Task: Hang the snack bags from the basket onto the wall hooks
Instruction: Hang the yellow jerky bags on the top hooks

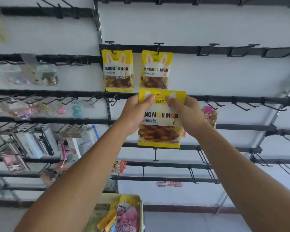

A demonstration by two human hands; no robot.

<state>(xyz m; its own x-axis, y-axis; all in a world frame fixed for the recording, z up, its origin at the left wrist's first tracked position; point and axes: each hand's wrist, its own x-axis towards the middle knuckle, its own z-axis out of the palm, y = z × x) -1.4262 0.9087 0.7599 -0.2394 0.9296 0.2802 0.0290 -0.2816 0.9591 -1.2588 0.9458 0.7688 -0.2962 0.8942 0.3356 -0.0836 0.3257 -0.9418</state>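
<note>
I hold a yellow snack bag [160, 129] up against the wall rack, its top edge at the level of a black rail. My left hand [136, 114] pinches its upper left corner and my right hand [187, 114] pinches its upper right corner, thumbs on the front. Just above, two matching yellow bags hang from wall hooks: one on the left [118, 71] and one on the right [156, 70]. At the bottom of the view stands the basket [141, 215], holding a pink bag, another yellow bag and more snack packets.
Bare black hooks [238, 51] line the rails to the right. The left wall panel carries hung toys and small packs [33, 143]. A pink-topped snack bag [209, 114] hangs just behind my right hand. A light floor lies below.
</note>
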